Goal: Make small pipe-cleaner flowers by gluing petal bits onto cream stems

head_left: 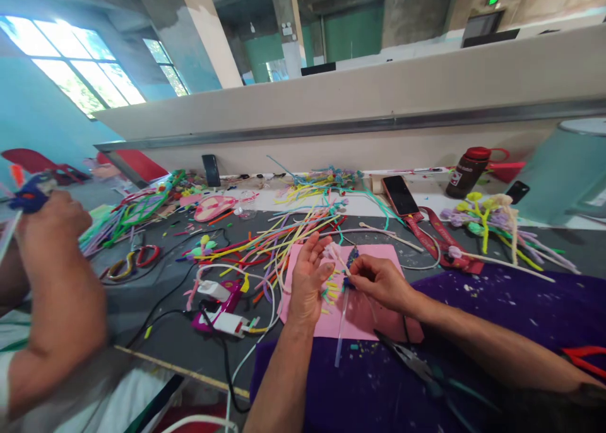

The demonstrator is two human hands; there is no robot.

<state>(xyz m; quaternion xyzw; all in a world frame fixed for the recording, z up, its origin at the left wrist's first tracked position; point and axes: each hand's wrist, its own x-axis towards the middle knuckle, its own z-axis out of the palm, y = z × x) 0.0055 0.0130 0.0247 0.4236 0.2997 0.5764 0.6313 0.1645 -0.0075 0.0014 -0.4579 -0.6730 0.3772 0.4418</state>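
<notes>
The pliers near me have bare metal jaws and smooth, plastic-looking handles. I see fuzzy, matt stems, a soft purple cloth flecked with bits, a flat, matt pink sheet, a glossy dark phone screen and a clear, shiny plastic-looking stick.

Right of the right grip, a hand could pass over the cloth; pliers block the near side, a phone the far side. Left of the left grip, plugs, cables and pipe cleaners crowd the desk
</notes>
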